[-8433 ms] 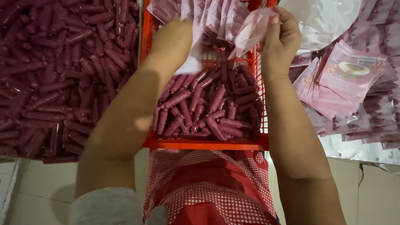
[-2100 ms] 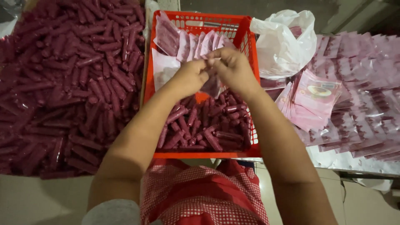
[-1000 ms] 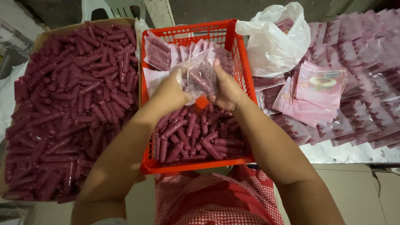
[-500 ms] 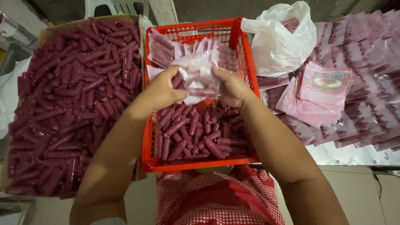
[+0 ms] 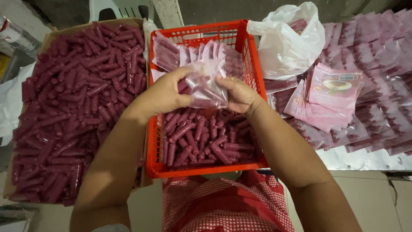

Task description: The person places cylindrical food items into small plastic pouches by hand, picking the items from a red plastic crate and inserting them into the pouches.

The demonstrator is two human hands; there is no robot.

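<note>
Clear pouch (image 5: 207, 83) between both hands (over red basket (image 5: 253, 64))

Dim warm light, soft shadows, slightly soft focus

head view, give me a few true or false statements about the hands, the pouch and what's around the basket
1. Both hands, left hand and right hand, hold one clear pouch over the red basket. True.
2. The red basket is empty. False: it holds loose purple sticks and filled pouches standing at the far end.
3. A cardboard box of purple sticks sits left of the basket. True.
4. The white plastic bag lies left of the basket. False: it lies to the right.
</note>
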